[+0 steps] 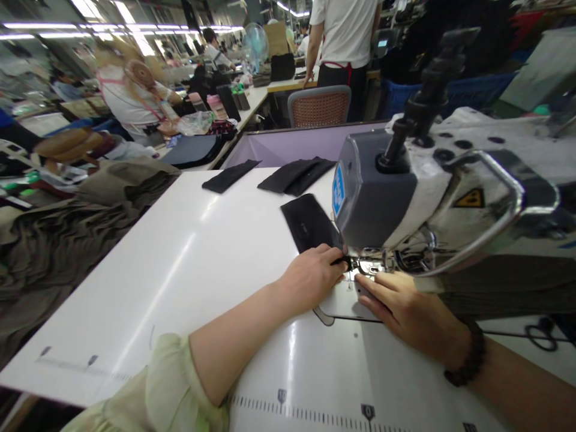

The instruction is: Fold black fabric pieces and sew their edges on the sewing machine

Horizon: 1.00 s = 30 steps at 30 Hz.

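My left hand [312, 276] is at the sewing machine's needle area, its fingers closed on the near corner of a black fabric piece [308, 225]. That piece lies flat on the white table [180, 264] and reaches back beside the grey machine head [373, 186]. A small light mark shows on the fabric. My right hand [405, 306] rests with fingers stretched out on the metal plate [351, 303], just in front of the presser foot [369, 266]. Nothing shows in its fingers. The fingertips of my left hand are partly hidden against the fabric.
More black pieces [292, 175] lie at the table's back edge, one [230, 175] apart on the left. Olive cloth [81, 240] is heaped at left. Scissors [542, 333] lie at right. Beyond the purple bin [288, 144] stand a chair [319, 107] and a person [344, 36].
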Each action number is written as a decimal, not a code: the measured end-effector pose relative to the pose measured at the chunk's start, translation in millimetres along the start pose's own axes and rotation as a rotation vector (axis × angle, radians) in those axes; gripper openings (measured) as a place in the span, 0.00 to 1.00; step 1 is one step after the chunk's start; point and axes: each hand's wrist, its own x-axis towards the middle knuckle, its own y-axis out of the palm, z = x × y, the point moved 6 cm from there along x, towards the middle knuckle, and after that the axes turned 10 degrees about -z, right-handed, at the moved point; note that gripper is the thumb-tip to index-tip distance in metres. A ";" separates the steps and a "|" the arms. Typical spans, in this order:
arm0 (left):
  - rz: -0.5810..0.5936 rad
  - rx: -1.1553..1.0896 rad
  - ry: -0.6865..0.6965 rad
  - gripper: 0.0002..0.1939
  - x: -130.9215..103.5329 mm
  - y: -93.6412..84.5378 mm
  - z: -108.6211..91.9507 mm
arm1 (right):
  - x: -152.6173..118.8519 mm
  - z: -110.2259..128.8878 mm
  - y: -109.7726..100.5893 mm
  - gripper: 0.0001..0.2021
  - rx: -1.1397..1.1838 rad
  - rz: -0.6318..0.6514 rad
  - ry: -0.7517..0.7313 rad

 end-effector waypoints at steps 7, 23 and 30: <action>0.109 0.031 0.023 0.14 -8.0 -5.6 -19.4 | -0.8 -0.6 -1.0 0.14 0.029 -0.016 -0.003; 0.129 -0.018 0.009 0.14 -7.6 -2.3 -20.7 | 1.7 -0.5 -4.7 0.13 0.027 -0.036 0.007; 0.166 0.029 0.227 0.12 -14.2 -8.2 -45.3 | 2.4 17.7 -19.9 0.16 0.153 -0.007 -0.167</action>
